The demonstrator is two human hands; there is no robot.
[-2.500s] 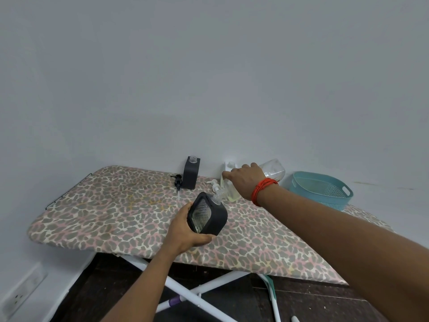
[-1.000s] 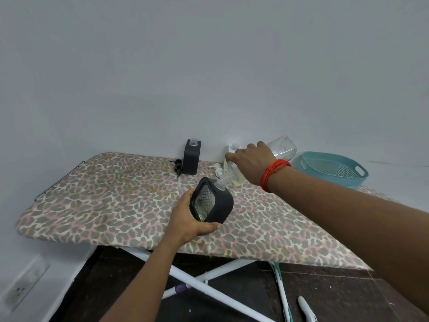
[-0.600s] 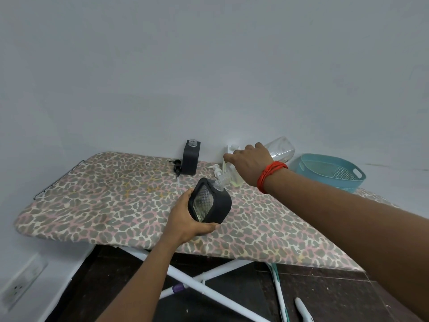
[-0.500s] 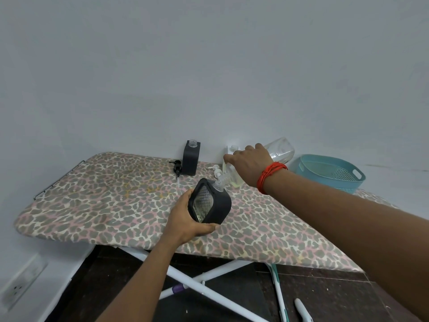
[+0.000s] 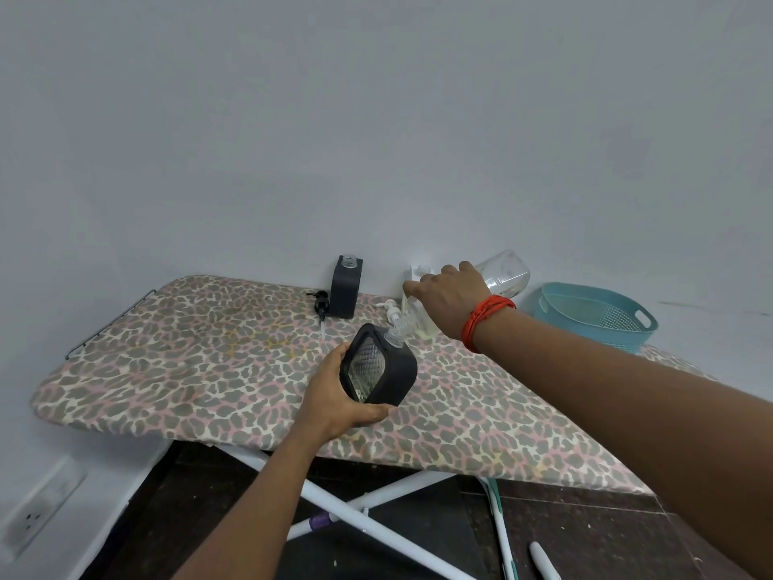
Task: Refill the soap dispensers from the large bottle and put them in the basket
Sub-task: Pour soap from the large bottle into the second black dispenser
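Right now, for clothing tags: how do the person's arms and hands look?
Both arms are bare, no sleeves in view, no gloves on the left hand or right hand. A red-orange thread band of several strands circles the right wrist; the left wrist wears nothing.

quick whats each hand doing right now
Left hand: grips the black dispenser, tilted.
Right hand: grips the large clear bottle, tipped toward the dispenser's neck.

A: Left hand (image 5: 336,397)?
B: Forearm enters from the lower edge; fingers and thumb clasp the black dispenser (image 5: 391,372).
A: Right hand (image 5: 454,301)?
B: Arm stretched forward from the right edge, back of hand uppermost, fingers curled over the large bottle (image 5: 504,273).
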